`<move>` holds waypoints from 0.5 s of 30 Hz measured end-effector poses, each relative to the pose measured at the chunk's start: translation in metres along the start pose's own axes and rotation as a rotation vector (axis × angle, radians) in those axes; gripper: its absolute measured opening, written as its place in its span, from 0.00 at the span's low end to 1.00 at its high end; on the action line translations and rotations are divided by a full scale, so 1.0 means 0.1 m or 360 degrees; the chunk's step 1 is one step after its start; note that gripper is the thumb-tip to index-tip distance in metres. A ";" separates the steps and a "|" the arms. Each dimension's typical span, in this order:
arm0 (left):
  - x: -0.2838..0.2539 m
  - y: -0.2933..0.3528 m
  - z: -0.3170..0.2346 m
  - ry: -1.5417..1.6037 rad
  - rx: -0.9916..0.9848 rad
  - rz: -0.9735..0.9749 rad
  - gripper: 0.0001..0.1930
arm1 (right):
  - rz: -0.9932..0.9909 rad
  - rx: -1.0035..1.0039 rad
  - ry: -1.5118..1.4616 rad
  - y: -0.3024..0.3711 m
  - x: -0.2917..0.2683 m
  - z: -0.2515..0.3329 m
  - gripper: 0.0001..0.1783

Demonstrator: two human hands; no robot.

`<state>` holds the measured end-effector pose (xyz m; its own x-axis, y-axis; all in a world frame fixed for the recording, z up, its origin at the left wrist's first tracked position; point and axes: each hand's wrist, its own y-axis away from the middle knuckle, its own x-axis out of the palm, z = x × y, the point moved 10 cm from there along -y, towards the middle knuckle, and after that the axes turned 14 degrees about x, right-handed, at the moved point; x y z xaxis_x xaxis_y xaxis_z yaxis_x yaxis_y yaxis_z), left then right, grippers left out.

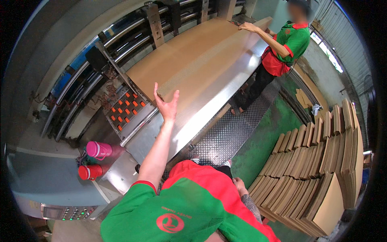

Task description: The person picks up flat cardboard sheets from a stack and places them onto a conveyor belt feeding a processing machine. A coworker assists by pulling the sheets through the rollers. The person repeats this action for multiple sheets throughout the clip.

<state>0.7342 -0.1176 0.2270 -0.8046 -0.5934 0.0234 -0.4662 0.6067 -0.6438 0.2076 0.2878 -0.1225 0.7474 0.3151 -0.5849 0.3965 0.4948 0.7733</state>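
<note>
A broad brown corrugated cardboard sheet [193, 52] lies on the metal feed table [193, 129] of a machine. My left hand [166, 108] is raised at the sheet's near end, finger and thumb spread apart. Whether it touches the sheet I cannot tell. Low at my right side hangs my right hand [239, 184], near the stacked cardboard [278, 193]; its fingers are partly hidden and I see nothing held. At the sheet's far end, a co-worker's hand [250, 27] rests on or just above the cardboard.
The co-worker [296, 44] stands on a diamond-plate metal walkway [225, 137]. Machine rollers [129, 50] run along the left, with orange rollers [125, 109] beneath. A pink jug [98, 150], a red jug [90, 172] and a control panel [66, 211] are at the lower left.
</note>
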 end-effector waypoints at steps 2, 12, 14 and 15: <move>0.00 -0.04 0.01 0.0072 0.0010 0.0005 0.57 | -0.0025 0.0096 0.0066 -0.03 0.02 -0.16 0.29; -0.11 -0.12 0.01 0.0021 -0.0044 -0.0343 0.41 | 0.0014 -0.0015 0.0055 0.02 -0.09 -0.23 0.27; -0.10 -0.15 0.04 0.0008 -0.0101 -0.0396 0.35 | -0.0048 0.0076 0.0067 0.04 -0.17 -0.24 0.27; -0.09 -0.18 0.09 0.0060 -0.0179 -0.0388 0.32 | -0.0025 -0.0003 0.0047 0.07 -0.17 -0.17 0.27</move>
<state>0.7531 -0.1281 0.2314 -0.6756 -0.7103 0.1975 -0.6843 0.5043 -0.5267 0.1880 0.2996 -0.1112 0.7252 0.3309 -0.6038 0.4069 0.5013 0.7636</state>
